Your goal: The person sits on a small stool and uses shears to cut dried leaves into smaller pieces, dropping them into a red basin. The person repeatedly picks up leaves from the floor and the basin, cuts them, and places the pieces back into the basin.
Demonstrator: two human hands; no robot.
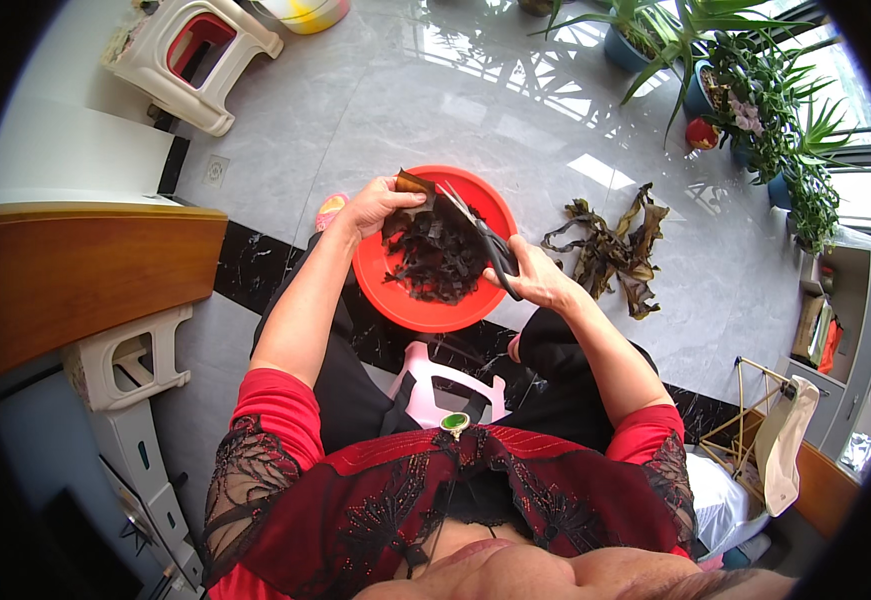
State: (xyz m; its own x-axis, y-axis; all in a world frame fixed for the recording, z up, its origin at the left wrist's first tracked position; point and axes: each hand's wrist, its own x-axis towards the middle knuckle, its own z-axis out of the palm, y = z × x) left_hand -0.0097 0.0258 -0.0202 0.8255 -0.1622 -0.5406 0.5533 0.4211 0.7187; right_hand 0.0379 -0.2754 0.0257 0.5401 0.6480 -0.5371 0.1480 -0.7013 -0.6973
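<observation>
Over the left rim of a red plastic basin [379,296], my left hand [377,206] pinches a flat brown piece of what looks like dried kelp [415,186]. My right hand [529,274] holds black-handled scissors [473,217] above the basin's right side; their blades are parted and point at the kelp piece. Dark cut strips [439,259] are heaped inside the basin. To the right of my right hand, a bunch of long, wrinkled dried kelp [611,247] lies on the tiled floor.
A pink plastic stool [424,382] is between my legs. White stools [229,75] stand at upper left, by a wooden panel [105,277]. Potted plants [750,112] line the window at upper right. A folding chair [780,442] stands at lower right.
</observation>
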